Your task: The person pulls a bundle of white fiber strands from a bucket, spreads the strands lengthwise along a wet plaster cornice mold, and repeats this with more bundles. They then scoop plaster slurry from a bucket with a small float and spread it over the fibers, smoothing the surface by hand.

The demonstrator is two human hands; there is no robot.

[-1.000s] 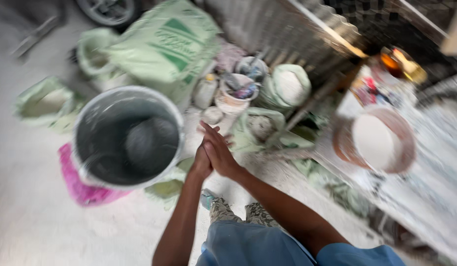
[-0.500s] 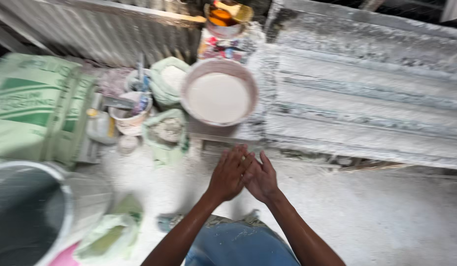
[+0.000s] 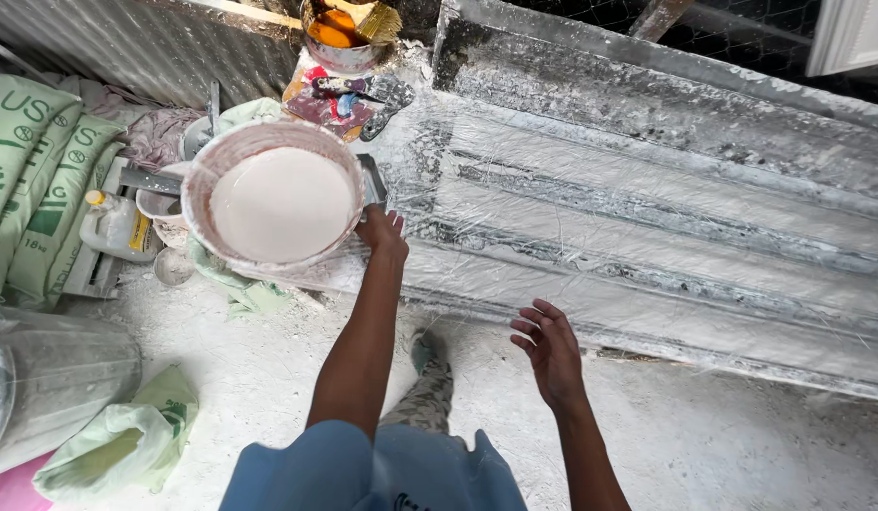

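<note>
The left hand (image 3: 383, 235) reaches the rim of the basin (image 3: 204, 180), but its fingertips are hidden behind that rim (grip or mere touch, I cannot tell). The grey bucket (image 3: 51, 374) is cut off at the left edge, the green sacks (image 3: 36, 180) too.

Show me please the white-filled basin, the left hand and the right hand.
basin (image 3: 204, 170), head view, on its left rim.
left hand (image 3: 383, 231), head view, middle of the hand's back.
right hand (image 3: 552, 348), head view, middle of the hand.
</note>
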